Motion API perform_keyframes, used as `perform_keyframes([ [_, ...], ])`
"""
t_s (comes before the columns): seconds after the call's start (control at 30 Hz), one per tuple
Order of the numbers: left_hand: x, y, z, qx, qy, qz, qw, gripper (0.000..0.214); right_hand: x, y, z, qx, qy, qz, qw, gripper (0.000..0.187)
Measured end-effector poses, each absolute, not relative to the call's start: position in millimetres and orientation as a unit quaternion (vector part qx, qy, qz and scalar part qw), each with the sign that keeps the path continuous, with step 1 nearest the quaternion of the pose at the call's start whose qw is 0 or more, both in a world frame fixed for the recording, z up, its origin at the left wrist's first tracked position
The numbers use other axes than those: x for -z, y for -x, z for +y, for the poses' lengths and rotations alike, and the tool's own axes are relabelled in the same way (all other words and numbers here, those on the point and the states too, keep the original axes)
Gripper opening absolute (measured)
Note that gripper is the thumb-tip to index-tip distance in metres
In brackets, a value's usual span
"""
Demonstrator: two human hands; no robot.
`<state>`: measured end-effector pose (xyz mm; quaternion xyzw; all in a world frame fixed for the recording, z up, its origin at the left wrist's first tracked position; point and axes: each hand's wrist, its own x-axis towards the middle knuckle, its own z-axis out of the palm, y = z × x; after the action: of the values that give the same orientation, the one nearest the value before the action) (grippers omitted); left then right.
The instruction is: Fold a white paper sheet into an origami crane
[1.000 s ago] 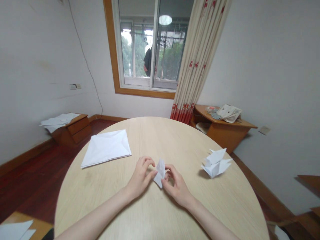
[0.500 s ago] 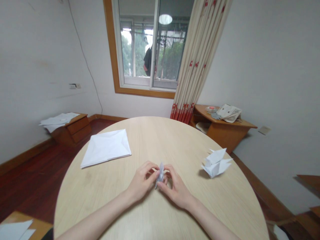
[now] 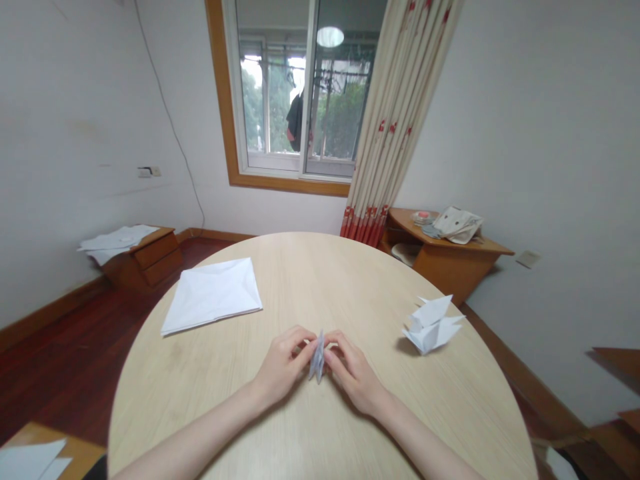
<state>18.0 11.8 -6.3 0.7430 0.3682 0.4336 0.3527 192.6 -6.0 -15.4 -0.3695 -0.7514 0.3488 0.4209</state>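
Between my two hands, above the near middle of the round table (image 3: 320, 280), stands a small piece of folded paper (image 3: 318, 360), seen nearly edge-on with its lower points spread apart. My left hand (image 3: 284, 359) pinches it from the left with thumb and forefinger. From the right, my right hand (image 3: 352, 373) grips it the same way, thumb tip against the paper. Off to the right sit folded white paper pieces (image 3: 431, 327) with pointed tips. A stack of white paper sheets (image 3: 215, 293) lies flat on the left.
A wooden drawer cabinet (image 3: 157, 257) with papers on top stands beyond the table at left. At the back right is a wooden desk (image 3: 450, 263) bearing a cloth bag (image 3: 459, 225). More white paper (image 3: 33, 460) shows at the lower left.
My right thumb has moved up along the folded paper, and its lower points now show spread apart. My left hand has barely moved.
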Motion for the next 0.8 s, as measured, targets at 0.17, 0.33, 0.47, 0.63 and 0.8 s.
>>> perform_keyframes([
  [0.17,7.7,-18.3,12.7,-0.431,-0.739,0.377,0.354,0.031,13.8,-193.8,-6.7,-0.326,0.368,-0.763,0.419,0.018],
  [0.33,8.5,-18.3,13.8,-0.429,-0.732,0.380,0.368,0.031,13.1,-194.2,-5.3,-0.305,0.362,-0.770,0.427,0.019],
  [0.47,8.7,-18.2,13.1,-0.429,-0.733,0.370,0.376,0.029,14.9,-192.6,-5.5,-0.297,0.385,-0.758,0.435,0.019],
  [0.63,6.4,-18.3,12.1,-0.426,-0.740,0.366,0.370,0.025,17.0,-190.5,-7.4,-0.306,0.412,-0.746,0.424,0.021],
  [0.8,5.6,-19.2,14.4,-0.427,-0.728,0.379,0.380,0.019,14.7,-189.8,-6.9,-0.288,0.434,-0.741,0.423,0.025],
])
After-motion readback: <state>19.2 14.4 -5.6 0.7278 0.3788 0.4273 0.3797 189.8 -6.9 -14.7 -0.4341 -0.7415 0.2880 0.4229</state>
